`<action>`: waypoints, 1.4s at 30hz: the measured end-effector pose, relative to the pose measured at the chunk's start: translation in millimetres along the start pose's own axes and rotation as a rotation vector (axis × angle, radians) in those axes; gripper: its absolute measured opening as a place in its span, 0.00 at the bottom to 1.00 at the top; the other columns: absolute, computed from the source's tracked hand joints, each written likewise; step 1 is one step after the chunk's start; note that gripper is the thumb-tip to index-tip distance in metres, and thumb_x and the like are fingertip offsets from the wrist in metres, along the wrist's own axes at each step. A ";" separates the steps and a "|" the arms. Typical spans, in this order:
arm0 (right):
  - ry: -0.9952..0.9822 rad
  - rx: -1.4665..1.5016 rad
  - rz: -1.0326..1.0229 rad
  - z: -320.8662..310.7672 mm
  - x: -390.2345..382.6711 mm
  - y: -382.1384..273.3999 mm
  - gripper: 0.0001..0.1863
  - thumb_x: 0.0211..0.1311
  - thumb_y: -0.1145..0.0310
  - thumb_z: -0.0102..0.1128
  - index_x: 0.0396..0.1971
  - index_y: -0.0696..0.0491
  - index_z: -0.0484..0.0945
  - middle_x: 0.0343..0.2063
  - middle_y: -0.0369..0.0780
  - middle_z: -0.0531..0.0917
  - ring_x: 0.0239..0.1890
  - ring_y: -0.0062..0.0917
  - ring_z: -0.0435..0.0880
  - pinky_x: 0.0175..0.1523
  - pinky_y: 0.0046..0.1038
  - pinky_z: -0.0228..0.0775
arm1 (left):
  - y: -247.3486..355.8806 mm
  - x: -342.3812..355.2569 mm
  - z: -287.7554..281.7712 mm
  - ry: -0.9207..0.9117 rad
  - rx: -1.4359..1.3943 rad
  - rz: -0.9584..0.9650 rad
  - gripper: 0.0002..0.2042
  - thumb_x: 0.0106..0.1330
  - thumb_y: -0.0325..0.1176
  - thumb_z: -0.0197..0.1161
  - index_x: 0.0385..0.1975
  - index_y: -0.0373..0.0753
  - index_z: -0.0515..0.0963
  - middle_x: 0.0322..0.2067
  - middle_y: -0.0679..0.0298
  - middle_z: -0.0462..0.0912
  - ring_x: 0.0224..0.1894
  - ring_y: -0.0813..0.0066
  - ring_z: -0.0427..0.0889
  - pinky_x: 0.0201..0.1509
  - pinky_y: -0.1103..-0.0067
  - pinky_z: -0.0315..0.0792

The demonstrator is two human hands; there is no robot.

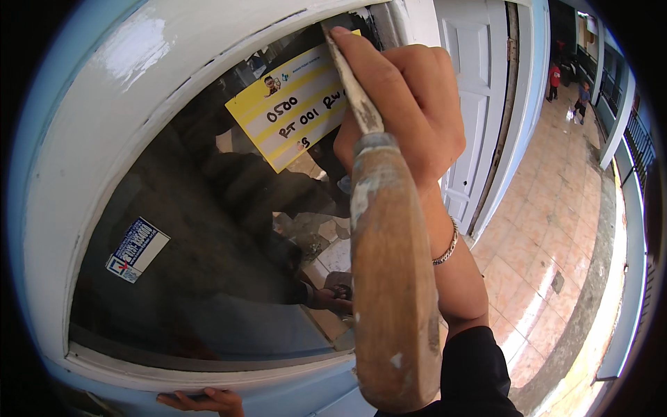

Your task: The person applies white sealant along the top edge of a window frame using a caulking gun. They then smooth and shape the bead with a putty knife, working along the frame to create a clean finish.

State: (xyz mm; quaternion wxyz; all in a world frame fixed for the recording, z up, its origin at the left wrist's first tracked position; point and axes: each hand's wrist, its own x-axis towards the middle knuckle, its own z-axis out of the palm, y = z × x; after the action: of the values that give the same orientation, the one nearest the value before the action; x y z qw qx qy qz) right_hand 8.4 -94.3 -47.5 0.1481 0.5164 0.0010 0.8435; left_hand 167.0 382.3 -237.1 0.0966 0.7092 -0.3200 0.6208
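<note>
My right hand (417, 104) is closed around a wooden-handled bladed tool (392, 271), gripping it near the metal collar. Its blade shows almost edge-on, stained whitish, so I cannot tell whether it is a chisel or a putty knife. The index finger lies along the blade, whose tip points at the upper right of a dark glass pane (208, 208). Behind the blade, a yellow-striped sticker (285, 115) is on the glass, partly hidden by my hand. Low on the left, my left hand (208, 401) has its fingers stretched out below the window frame (76, 139), apparently holding nothing.
A small blue and white sticker (137, 250) sits on the pane's lower left. To the right stand a white panelled door (474, 90) and a tiled walkway (535, 257). Two people, one in a red top (554, 80), the other in a blue one (583, 97), are far along it.
</note>
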 end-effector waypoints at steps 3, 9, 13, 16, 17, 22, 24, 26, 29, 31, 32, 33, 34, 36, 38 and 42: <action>0.011 0.016 -0.014 1.9 -1.2 3.2 0.27 0.35 0.78 0.68 0.45 0.56 0.88 0.31 0.38 0.79 0.31 0.30 0.76 0.27 0.28 0.67 | 1.6 1.9 2.1 0.001 -0.004 -0.004 0.32 0.84 0.51 0.38 0.79 0.38 0.50 0.81 0.39 0.38 0.83 0.37 0.38 0.80 0.38 0.44; 0.024 -0.026 0.069 2.8 -3.9 8.5 0.27 0.35 0.79 0.67 0.44 0.57 0.88 0.30 0.38 0.79 0.30 0.31 0.75 0.29 0.29 0.67 | 2.5 2.5 5.8 0.012 -0.032 -0.008 0.32 0.84 0.51 0.37 0.79 0.37 0.50 0.80 0.39 0.39 0.83 0.36 0.39 0.80 0.38 0.45; 0.027 -0.015 0.082 4.3 -5.0 7.3 0.26 0.36 0.78 0.68 0.44 0.57 0.89 0.30 0.38 0.79 0.30 0.31 0.75 0.29 0.28 0.66 | 2.1 1.6 6.4 0.011 -0.026 -0.021 0.31 0.84 0.50 0.37 0.79 0.37 0.50 0.80 0.38 0.40 0.83 0.36 0.39 0.80 0.38 0.45; 0.056 -0.008 0.073 5.4 -3.8 5.9 0.25 0.36 0.77 0.68 0.43 0.56 0.89 0.29 0.38 0.79 0.30 0.30 0.75 0.28 0.28 0.66 | 0.3 -1.1 4.4 0.002 -0.011 -0.030 0.32 0.84 0.50 0.37 0.80 0.37 0.50 0.80 0.38 0.40 0.83 0.36 0.39 0.80 0.38 0.45; 0.060 -0.019 0.080 5.7 -3.3 5.1 0.25 0.36 0.77 0.68 0.43 0.56 0.89 0.29 0.38 0.79 0.30 0.30 0.75 0.28 0.28 0.66 | -1.1 -2.5 3.4 -0.004 -0.005 -0.031 0.32 0.84 0.50 0.37 0.80 0.37 0.50 0.80 0.38 0.40 0.83 0.36 0.39 0.80 0.38 0.45; 0.043 -0.030 0.087 4.2 -2.1 3.3 0.26 0.35 0.76 0.69 0.43 0.56 0.89 0.28 0.38 0.79 0.29 0.31 0.75 0.28 0.28 0.67 | -15.0 -9.9 1.4 -0.005 0.006 -0.004 0.36 0.81 0.55 0.44 0.80 0.38 0.50 0.80 0.38 0.39 0.83 0.36 0.41 0.80 0.37 0.47; 0.057 -0.027 0.147 4.6 -2.1 2.9 0.26 0.34 0.76 0.69 0.42 0.56 0.89 0.28 0.38 0.78 0.29 0.31 0.76 0.28 0.27 0.67 | -19.1 -11.8 1.7 -0.016 -0.001 -0.005 0.38 0.80 0.57 0.47 0.80 0.38 0.49 0.80 0.38 0.38 0.83 0.36 0.41 0.79 0.37 0.47; 0.068 -0.032 0.076 5.4 -2.1 2.3 0.26 0.33 0.76 0.70 0.42 0.56 0.88 0.28 0.38 0.78 0.29 0.31 0.76 0.28 0.27 0.67 | -19.3 -12.6 2.5 -0.009 -0.014 -0.001 0.38 0.79 0.55 0.49 0.80 0.37 0.49 0.80 0.36 0.38 0.82 0.35 0.40 0.79 0.36 0.47; 0.060 -0.016 0.095 5.9 -1.6 1.8 0.27 0.32 0.76 0.69 0.42 0.56 0.88 0.27 0.38 0.77 0.29 0.31 0.77 0.28 0.28 0.67 | -12.8 -11.1 4.5 0.012 -0.043 0.008 0.38 0.79 0.53 0.51 0.80 0.35 0.50 0.80 0.34 0.37 0.82 0.33 0.40 0.78 0.36 0.46; 0.071 -0.006 0.091 6.1 -1.1 1.5 0.27 0.32 0.77 0.68 0.42 0.56 0.88 0.27 0.38 0.77 0.29 0.31 0.77 0.28 0.29 0.67 | -6.6 -8.5 6.7 0.030 -0.083 0.015 0.38 0.78 0.51 0.53 0.79 0.34 0.50 0.79 0.33 0.37 0.82 0.33 0.39 0.77 0.36 0.46; 0.053 0.006 0.027 5.8 -0.7 2.1 0.27 0.32 0.78 0.68 0.42 0.56 0.88 0.27 0.38 0.77 0.29 0.31 0.77 0.28 0.29 0.67 | -3.9 -7.0 8.4 0.044 -0.111 0.016 0.38 0.78 0.50 0.53 0.79 0.33 0.50 0.79 0.32 0.36 0.82 0.32 0.39 0.77 0.35 0.46; 0.076 -0.012 0.073 5.9 -0.5 2.0 0.27 0.32 0.78 0.68 0.42 0.56 0.88 0.27 0.38 0.77 0.29 0.31 0.77 0.27 0.29 0.67 | -1.2 -5.6 9.8 0.061 -0.148 0.020 0.38 0.78 0.50 0.54 0.79 0.32 0.51 0.79 0.31 0.36 0.82 0.32 0.39 0.77 0.35 0.46; 0.060 -0.029 0.073 5.8 -0.3 2.7 0.27 0.32 0.78 0.68 0.42 0.56 0.88 0.27 0.38 0.77 0.29 0.31 0.77 0.27 0.29 0.67 | 0.6 -4.1 11.7 0.070 -0.176 0.024 0.39 0.78 0.49 0.55 0.79 0.32 0.51 0.79 0.31 0.36 0.82 0.31 0.38 0.77 0.35 0.46; 0.076 -0.061 0.152 6.2 -0.4 3.6 0.26 0.32 0.78 0.68 0.42 0.56 0.88 0.27 0.38 0.76 0.29 0.31 0.76 0.27 0.29 0.66 | 3.7 -1.9 14.6 0.080 -0.207 0.029 0.38 0.78 0.48 0.54 0.79 0.31 0.51 0.79 0.30 0.35 0.81 0.28 0.37 0.76 0.34 0.44; 0.085 -0.026 0.037 6.8 -1.0 4.1 0.26 0.33 0.78 0.67 0.42 0.55 0.88 0.27 0.38 0.76 0.29 0.31 0.76 0.27 0.29 0.66 | 5.4 -0.8 15.4 0.087 -0.240 0.030 0.36 0.79 0.48 0.49 0.80 0.32 0.50 0.79 0.30 0.34 0.80 0.23 0.35 0.75 0.31 0.40; 0.054 -0.063 0.089 7.4 -1.2 4.1 0.26 0.32 0.78 0.67 0.41 0.55 0.87 0.28 0.38 0.77 0.29 0.31 0.77 0.27 0.29 0.66 | 5.1 0.4 10.0 0.050 -0.142 0.004 0.35 0.79 0.47 0.48 0.79 0.35 0.49 0.79 0.33 0.38 0.81 0.27 0.38 0.76 0.31 0.44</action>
State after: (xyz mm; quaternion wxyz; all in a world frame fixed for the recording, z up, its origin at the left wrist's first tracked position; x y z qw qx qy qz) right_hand 14.3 -99.7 -44.4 0.1264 0.4878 -0.0447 0.8626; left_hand 172.3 372.8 -240.1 0.1533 0.6840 -0.3623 0.6143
